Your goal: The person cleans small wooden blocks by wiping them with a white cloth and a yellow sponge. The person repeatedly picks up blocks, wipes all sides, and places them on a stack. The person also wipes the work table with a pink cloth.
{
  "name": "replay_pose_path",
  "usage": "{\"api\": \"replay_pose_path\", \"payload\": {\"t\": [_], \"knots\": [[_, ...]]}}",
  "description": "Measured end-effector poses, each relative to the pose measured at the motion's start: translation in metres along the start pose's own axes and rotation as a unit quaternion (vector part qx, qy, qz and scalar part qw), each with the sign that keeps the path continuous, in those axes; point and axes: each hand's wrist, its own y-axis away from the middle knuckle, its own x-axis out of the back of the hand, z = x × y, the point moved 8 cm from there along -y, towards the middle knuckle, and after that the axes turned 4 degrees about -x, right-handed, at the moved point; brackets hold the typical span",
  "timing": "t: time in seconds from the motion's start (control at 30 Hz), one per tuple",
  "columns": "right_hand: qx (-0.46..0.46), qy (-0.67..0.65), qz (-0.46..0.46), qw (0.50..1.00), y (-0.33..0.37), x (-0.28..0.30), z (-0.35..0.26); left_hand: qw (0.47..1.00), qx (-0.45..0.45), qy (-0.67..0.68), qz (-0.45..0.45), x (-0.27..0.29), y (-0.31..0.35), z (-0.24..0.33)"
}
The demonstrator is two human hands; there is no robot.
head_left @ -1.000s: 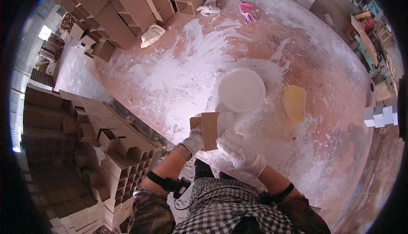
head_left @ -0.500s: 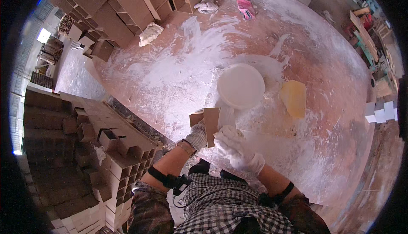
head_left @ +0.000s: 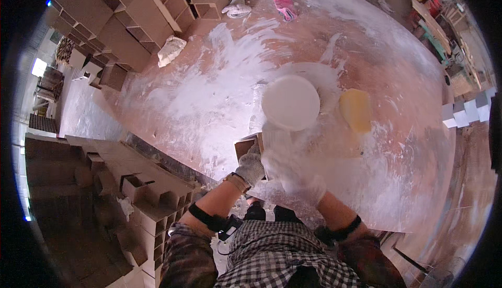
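My left hand (head_left: pixel 251 170), in a grey knitted glove, grips a small open brown cardboard box (head_left: pixel 244 145), its fingers around the near side. The box is tilted, with its open end facing away from me. My right hand (head_left: pixel 297 178), in a white glove, is close against the right side of the box. Motion and a pale haze smear its fingers, so their shape is unclear. Just beyond the hands is a round white tub (head_left: pixel 291 103). To its right lies a yellow, blocky object (head_left: pixel 355 111) whose kind I cannot make out.
White powder coats much of the reddish work surface (head_left: pixel 209 94). Stacked brown boxes (head_left: pixel 157 204) crowd the near left, and larger cardboard compartments (head_left: pixel 130 18) stand at the far left. A pink cloth (head_left: pixel 285 8) and white bags (head_left: pixel 171 50) lie farther off. White blocks (head_left: pixel 468 111) sit at right.
The box has turned, so its broad right side shows less. My right hand has blurred beside it and a powdery haze has appeared. The whole view has shifted slightly.
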Motion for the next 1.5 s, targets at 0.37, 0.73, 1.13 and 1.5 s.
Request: {"api": "replay_pose_path", "payload": {"t": [0.37,0.73,1.13,1.5], "knots": [[0.006,0.022,-0.051,0.998,-0.001,0.0,-0.033,0.916,-0.155,-0.366,0.044,0.02,-0.004,-0.005],[0.057,0.058,-0.059,0.995,-0.009,-0.015,-0.027,0.959,-0.008,0.277,-0.067,0.027,-0.029,-0.074],[-0.112,0.063,0.106,0.986,-0.002,0.04,0.047,0.979,-0.194,-0.05,-0.045,0.041,-0.043,-0.067],[-0.117,0.026,-0.077,0.99,0.045,0.005,-0.019,0.967,-0.196,-0.162,-0.023,0.055,-0.035,-0.074]]}}
